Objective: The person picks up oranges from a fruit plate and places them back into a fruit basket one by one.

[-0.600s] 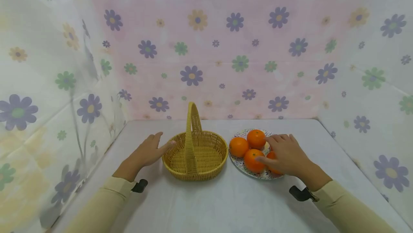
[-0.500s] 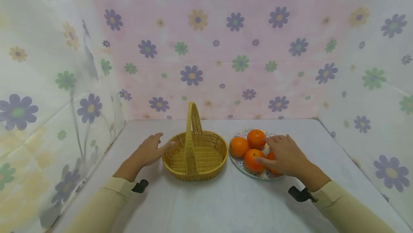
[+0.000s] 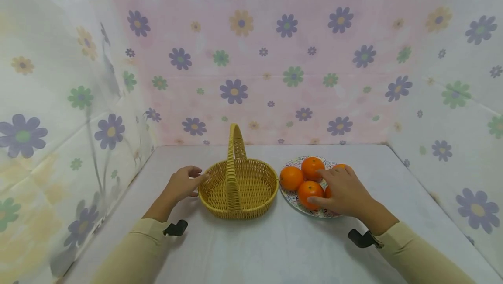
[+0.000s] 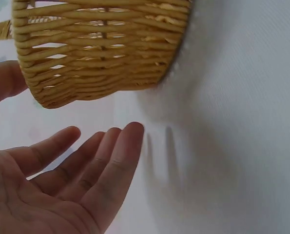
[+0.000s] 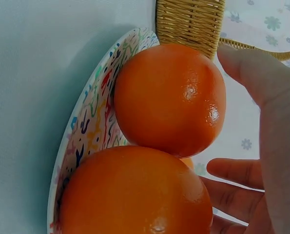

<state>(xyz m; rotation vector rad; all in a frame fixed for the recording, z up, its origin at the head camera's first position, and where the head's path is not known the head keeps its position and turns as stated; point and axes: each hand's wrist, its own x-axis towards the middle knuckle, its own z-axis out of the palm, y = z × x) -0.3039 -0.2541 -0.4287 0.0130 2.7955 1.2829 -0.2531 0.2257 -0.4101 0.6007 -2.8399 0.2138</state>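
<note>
A yellow wicker basket point(image 3: 251, 188) with a tall arched handle stands mid-table, nothing inside it. At its left side is my left hand point(image 3: 180, 186), thumb up by the rim, the other fingers loosely bent below; in the left wrist view those fingertips point(image 4: 134, 131) are apart from the woven wall. Several oranges point(image 3: 291, 178) lie on a speckled plate point(image 3: 291, 199) right of the basket. My right hand point(image 3: 346, 190) spreads over the plate's right side, its thumb overlapping the front orange point(image 3: 310, 192). In the right wrist view, thumb and fingers stand around the nearer oranges point(image 5: 169, 100) without gripping.
The white-covered table point(image 3: 243, 249) runs back to a flowered pink cloth wall point(image 3: 271, 61). Flowered white cloth also hangs at the left point(image 3: 51, 144) and right. A dark wrist-camera mount point(image 3: 175, 228) sticks out from each sleeve.
My left fingers have bent and lowered beside the basket. My right hand has shifted slightly left and toward me over the oranges, uncovering one at the back right.
</note>
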